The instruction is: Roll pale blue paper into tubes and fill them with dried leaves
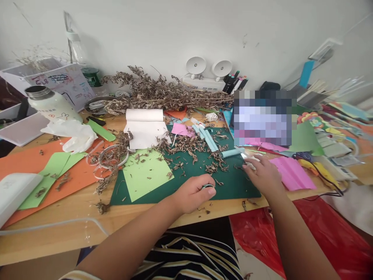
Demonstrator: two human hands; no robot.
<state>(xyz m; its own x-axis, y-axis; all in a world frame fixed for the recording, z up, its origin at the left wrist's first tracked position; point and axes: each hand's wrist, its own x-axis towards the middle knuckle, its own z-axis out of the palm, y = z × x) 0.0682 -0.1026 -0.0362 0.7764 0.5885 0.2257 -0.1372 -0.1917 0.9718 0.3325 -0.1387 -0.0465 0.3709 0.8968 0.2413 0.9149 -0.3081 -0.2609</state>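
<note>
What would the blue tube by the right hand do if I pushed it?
The blue tube would probably roll, since it looks round. It's likely light, as it seems to be rolled paper. Nearby dry leaves might block it.

Left fingers (pixel 208 180) curled, thumb (pixel 207 192) alongside; right fingers (pixel 261 162) farther forward; forearms (pixel 145 223) angled inward.

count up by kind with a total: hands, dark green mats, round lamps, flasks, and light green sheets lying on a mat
Hands: 2 (left hand, right hand)
Dark green mat: 1
Light green sheet on it: 1
Round lamps: 2
Flask: 1
Total: 7
</note>
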